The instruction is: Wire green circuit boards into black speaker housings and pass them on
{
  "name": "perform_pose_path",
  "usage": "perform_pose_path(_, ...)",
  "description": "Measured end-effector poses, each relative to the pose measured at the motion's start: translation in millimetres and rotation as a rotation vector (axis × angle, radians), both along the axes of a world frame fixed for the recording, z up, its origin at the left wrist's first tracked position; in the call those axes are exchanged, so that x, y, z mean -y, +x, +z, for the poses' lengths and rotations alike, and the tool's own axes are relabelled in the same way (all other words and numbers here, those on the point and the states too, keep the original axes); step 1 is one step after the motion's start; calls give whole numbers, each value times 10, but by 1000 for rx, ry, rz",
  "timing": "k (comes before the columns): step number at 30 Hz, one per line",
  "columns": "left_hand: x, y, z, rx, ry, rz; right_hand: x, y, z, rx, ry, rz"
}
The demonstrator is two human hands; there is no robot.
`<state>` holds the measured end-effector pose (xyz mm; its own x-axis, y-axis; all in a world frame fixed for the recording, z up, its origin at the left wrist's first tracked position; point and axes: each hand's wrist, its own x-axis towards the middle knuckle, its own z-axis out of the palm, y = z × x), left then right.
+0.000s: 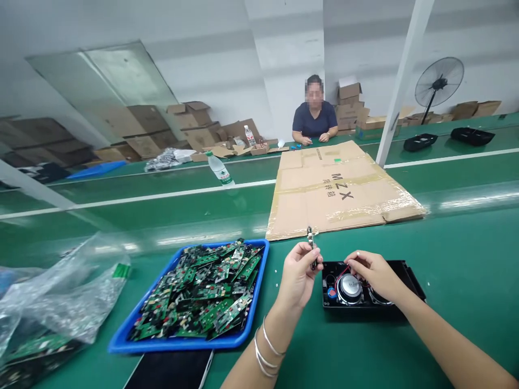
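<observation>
My left hand (299,273) pinches a small circuit board (310,237) upright by its lower end, just left of a black speaker housing (407,273) on the green table. My right hand (371,273) rests over the housing, fingertips on the red and black wires (343,270) beside a round silver speaker (349,286). A second speaker sits partly hidden under my right hand. Bracelets ring my left wrist.
A blue tray (121,337) heaped with green circuit boards lies to the left, with plastic bags (60,297) of more boards beyond it. Flattened cardboard (336,189) lies ahead, a water bottle (219,170) farther back. A seated person (314,121) works across the table. A dark phone (170,370) lies near the front edge.
</observation>
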<state>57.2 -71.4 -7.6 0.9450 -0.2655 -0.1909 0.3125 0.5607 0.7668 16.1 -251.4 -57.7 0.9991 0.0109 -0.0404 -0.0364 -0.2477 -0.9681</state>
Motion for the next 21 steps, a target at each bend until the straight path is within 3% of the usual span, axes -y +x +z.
perform_pose_path(3,-31,108,-17,-111,-74,-48,-54,28,147,97,-37,-18)
perform_pose_path(6,-68,180,-49,-137,-127,-182,-124,79,217,208,-58,-70)
perform_pose_path(13,-138,262,-137,49,17,-362,-246,173,157,73,294,-79)
perform_pose_path(15,-149,275,-145,66,31,-388,-215,173,176,75,227,-54)
perform_pose_path(19,-165,275,-153,73,-26,-443,-81,156,251,151,-182,-8)
perform_pose_path(21,-170,273,-160,86,-32,-468,-20,139,287,119,-248,13)
